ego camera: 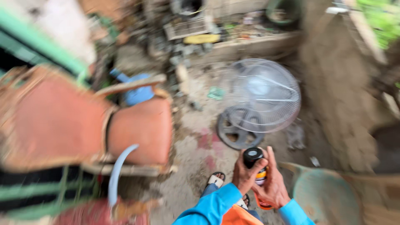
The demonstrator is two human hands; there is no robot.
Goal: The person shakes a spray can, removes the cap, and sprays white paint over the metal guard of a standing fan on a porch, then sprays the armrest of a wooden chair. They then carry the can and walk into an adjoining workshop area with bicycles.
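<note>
Low in the head view, both my hands hold a spray can (255, 160) with a black cap, upright in front of me. My left hand (244, 174) grips the can's left side just under the cap. My right hand (273, 183) cups the can's body from the right and below. Both sleeves are bright blue. Beyond the can, a white wire fan guard (266, 93) leans over a dark round wheel-like part (235, 131) on the dirt floor. My sandalled foot (215, 180) shows beneath my left hand. The frame is blurred by motion.
A worn orange padded chair (137, 129) fills the left, with a blue container (137, 91) behind it. A greenish plastic chair (329, 196) stands at the lower right. Cluttered scrap lies along a ledge (250, 43) at the back; a mud wall (341, 83) rises on the right.
</note>
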